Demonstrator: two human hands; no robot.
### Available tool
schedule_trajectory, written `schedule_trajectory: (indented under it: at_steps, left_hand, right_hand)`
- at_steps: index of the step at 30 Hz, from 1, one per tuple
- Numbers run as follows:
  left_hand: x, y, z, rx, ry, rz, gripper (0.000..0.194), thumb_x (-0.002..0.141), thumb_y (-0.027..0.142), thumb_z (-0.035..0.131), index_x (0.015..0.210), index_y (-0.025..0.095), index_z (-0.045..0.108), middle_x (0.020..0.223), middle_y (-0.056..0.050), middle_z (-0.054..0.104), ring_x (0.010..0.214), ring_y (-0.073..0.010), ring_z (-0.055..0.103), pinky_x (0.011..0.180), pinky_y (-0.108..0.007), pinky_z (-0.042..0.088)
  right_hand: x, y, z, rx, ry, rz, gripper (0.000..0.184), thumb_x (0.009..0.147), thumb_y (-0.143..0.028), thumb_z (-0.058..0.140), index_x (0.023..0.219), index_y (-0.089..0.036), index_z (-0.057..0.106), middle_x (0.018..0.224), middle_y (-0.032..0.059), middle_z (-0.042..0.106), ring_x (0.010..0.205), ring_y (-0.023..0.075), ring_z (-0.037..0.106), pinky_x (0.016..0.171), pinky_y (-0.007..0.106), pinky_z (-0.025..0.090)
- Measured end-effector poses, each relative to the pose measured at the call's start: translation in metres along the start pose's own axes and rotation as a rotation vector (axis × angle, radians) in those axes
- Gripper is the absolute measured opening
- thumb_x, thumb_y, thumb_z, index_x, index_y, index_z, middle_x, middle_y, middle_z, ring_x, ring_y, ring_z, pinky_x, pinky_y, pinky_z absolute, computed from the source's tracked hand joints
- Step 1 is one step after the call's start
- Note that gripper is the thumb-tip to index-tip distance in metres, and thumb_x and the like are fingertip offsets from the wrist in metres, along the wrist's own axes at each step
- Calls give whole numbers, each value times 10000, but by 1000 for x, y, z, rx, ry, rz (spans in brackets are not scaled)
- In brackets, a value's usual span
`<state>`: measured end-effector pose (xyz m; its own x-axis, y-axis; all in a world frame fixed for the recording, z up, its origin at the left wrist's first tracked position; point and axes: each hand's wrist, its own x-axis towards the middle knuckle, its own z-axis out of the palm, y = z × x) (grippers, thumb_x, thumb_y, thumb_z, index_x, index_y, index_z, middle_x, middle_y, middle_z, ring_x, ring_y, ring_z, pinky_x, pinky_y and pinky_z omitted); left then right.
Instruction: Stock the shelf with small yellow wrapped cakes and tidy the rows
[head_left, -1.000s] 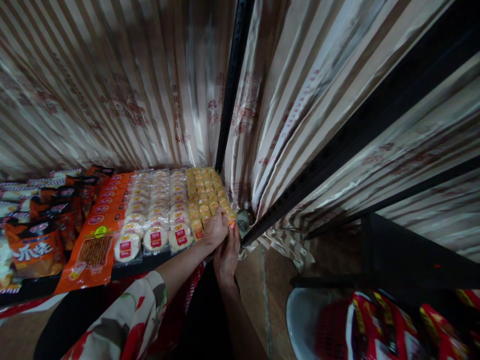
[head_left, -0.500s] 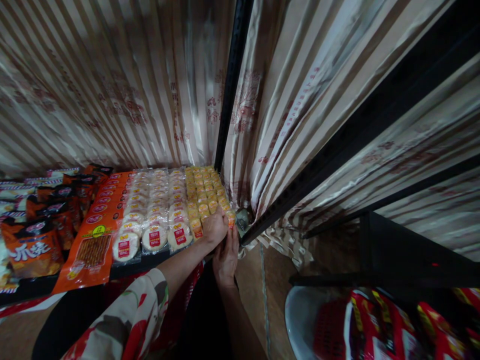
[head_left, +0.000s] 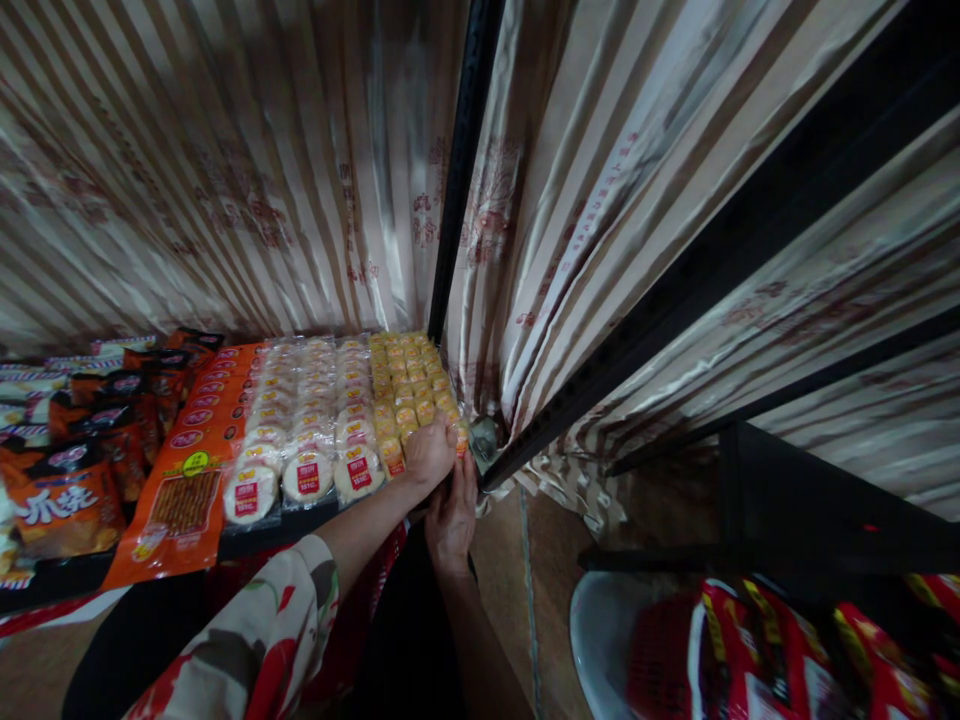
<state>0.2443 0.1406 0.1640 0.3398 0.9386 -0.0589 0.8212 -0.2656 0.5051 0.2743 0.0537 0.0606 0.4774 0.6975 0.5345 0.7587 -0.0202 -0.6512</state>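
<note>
Small yellow wrapped snack packets (head_left: 405, 380) sit in close rows at the right end of the shelf. My left hand (head_left: 431, 452) is closed on a yellow packet at the front right corner of these rows, its fingers partly hidden. Just below it, my right hand (head_left: 451, 520) has its fingers pressed together and pointing up, the tips against the front of the same packet (head_left: 462, 441). Round white rice crackers (head_left: 309, 478) in clear wrappers stand in rows to the left of my hands.
Further left lie a row of orange snack-stick packs (head_left: 180, 490) and orange and black bags (head_left: 71, 500). A black shelf post (head_left: 459, 180) rises behind the rows, before a striped curtain (head_left: 262, 150). A slanting black bar (head_left: 637, 360) crosses the right. Red bags (head_left: 750, 640) stand beside a white basin (head_left: 592, 620).
</note>
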Motion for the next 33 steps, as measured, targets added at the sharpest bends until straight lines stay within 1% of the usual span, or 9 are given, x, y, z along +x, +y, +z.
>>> schedule_trajectory:
  at_steps: [5, 10, 15, 21, 25, 26, 28, 31, 33]
  left_hand:
    - [-1, -2, 1, -24, -13, 17, 240, 907, 250, 324, 1047, 184, 507, 870, -60, 673, 790, -175, 641, 682, -260, 440]
    - [1, -1, -3, -61, 5, 53, 236, 912, 247, 314, 1040, 179, 500, 846, -53, 667, 759, -167, 631, 655, -251, 432]
    - [4, 3, -8, -94, -17, 52, 241, 924, 266, 306, 1039, 187, 501, 794, -33, 662, 732, -152, 623, 657, -244, 429]
    - [7, 0, -5, -87, 4, 34, 214, 897, 254, 366, 1021, 183, 526, 865, -47, 673, 782, -165, 635, 686, -254, 437]
    - [5, 0, -6, -22, 4, 26, 221, 894, 280, 381, 1035, 199, 531, 879, -34, 673, 795, -168, 637, 686, -263, 447]
    - [4, 0, -7, 4, 22, 35, 222, 893, 285, 385, 1037, 203, 532, 894, -32, 669, 801, -168, 634, 687, -265, 450]
    - [1, 1, -10, 58, 95, 85, 215, 891, 287, 391, 1017, 201, 542, 938, -39, 652, 838, -171, 621, 712, -276, 456]
    - [0, 0, -13, 145, 234, 217, 195, 883, 273, 408, 945, 186, 571, 981, -62, 620, 929, -189, 579, 796, -305, 454]
    - [2, -3, -13, 192, 309, 285, 200, 873, 272, 427, 955, 179, 583, 1029, -81, 607, 981, -212, 551, 837, -341, 451]
  right_hand:
    - [-1, -3, -1, -7, -24, 5, 500, 872, -158, 318, 1370, -108, 332, 1433, 186, 317, 1353, 250, 247, 1029, 522, 342]
    - [3, -7, -3, 0, -26, -1, 527, 866, -145, 316, 1392, -114, 291, 1434, 179, 316, 1358, 244, 235, 1043, 518, 324]
    - [8, -7, -3, -13, -18, -5, 535, 858, -128, 312, 1392, -118, 286, 1434, 178, 314, 1362, 237, 224, 1046, 518, 321]
    - [7, -2, -1, -41, -46, -25, 554, 851, -121, 319, 1403, -142, 273, 1440, 161, 308, 1362, 244, 218, 1040, 530, 326]
    - [5, 0, -1, -57, -49, -36, 558, 852, -124, 326, 1407, -157, 273, 1443, 158, 301, 1352, 252, 241, 1031, 535, 338]
    - [5, 0, -1, -61, -45, -36, 558, 851, -123, 330, 1405, -160, 277, 1441, 158, 303, 1349, 252, 247, 1029, 531, 342]
    - [6, -1, -1, -70, -40, -36, 558, 849, -117, 335, 1403, -161, 284, 1433, 158, 313, 1343, 250, 257, 1028, 520, 349]
    - [7, -2, -1, -72, -33, -39, 557, 850, -115, 333, 1403, -162, 283, 1424, 157, 324, 1341, 249, 260, 1024, 516, 354]
    - [7, -2, -1, -68, -31, -40, 558, 852, -118, 328, 1405, -169, 279, 1425, 154, 324, 1340, 251, 263, 1021, 521, 353]
